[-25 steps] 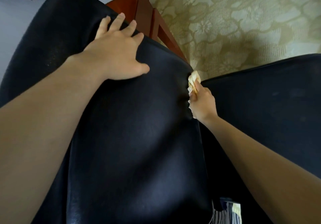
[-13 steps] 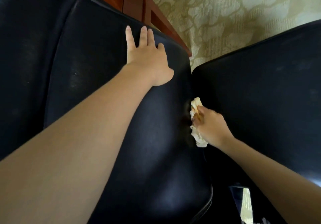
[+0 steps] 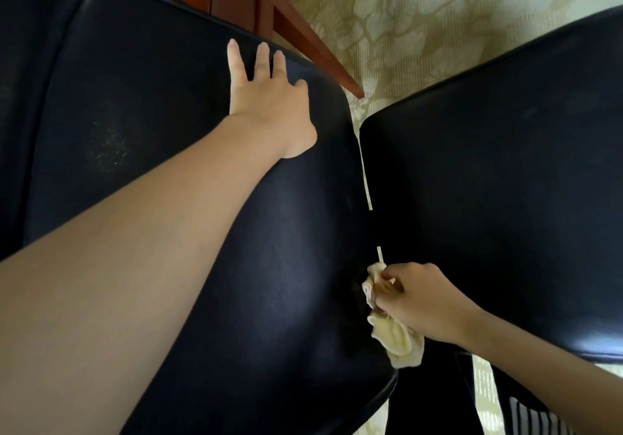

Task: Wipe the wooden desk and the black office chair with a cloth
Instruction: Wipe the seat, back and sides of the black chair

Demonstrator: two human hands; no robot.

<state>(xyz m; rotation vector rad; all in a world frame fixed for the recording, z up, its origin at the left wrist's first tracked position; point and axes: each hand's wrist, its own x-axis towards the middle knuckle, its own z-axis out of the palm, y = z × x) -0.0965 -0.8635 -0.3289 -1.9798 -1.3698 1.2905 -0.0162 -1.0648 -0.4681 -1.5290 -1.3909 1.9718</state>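
Chair step in hand: edge wipe. Right hand (image 3: 424, 303) pinches crumpled cream cloth (image 3: 397, 336) against right edge of glossy black padded chair panel (image 3: 168, 97), near its lower corner. Left hand (image 3: 269, 97) flat, fingers straight, near top edge, bracing. Cloth's long axis follows the edge, tail toward the corner. Next, probably: slide along edge, keeping pressure.
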